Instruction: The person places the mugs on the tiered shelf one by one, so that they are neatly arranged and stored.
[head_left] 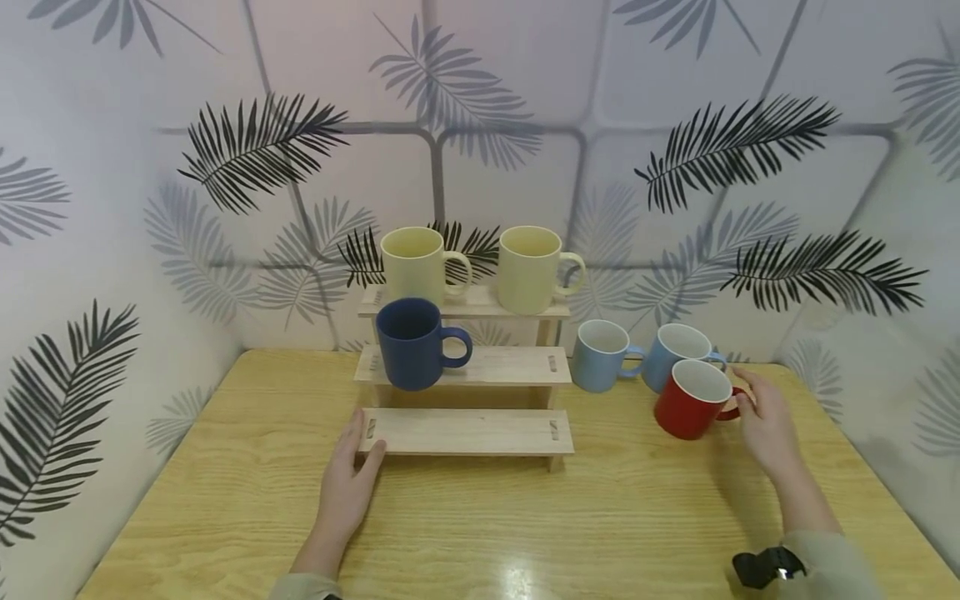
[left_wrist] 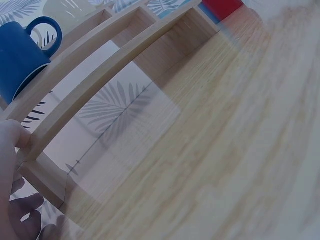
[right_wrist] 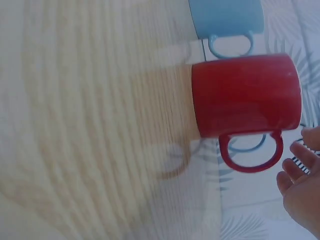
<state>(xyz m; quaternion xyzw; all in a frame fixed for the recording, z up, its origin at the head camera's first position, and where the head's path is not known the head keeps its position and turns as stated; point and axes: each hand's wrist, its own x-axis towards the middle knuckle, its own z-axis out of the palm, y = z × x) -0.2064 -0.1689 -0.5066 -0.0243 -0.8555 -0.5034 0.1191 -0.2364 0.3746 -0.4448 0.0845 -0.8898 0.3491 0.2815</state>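
Left grip: holding wooden rack by left end of lowest step, with thumb over front edge and fingers at outer side, curled below board level in left wrist view. Right grip: relaxed, with fingers loosely extended, just beside handle of red mug; small gap to handle in right wrist view. Red mug: upright on tabletop, to right of rack and well apart from it, handle toward right grip, white inside.

Also on tabletop: left light blue mug, just beside right end of rack; right light blue mug, behind red mug and partly covered by it. Both upright, white inside, with handles to right.

On rack, three steps rising toward back. Middle step: dark blue mug, left part, close to front edge, handle to right. Top step: left pale yellow mug, behind dark blue mug, lower part partly hidden; right pale yellow mug, toward right end. Handles to right again.

Around back and sides: leaf-print backdrop, dark and grey fronds. Dark band near right sleeve.
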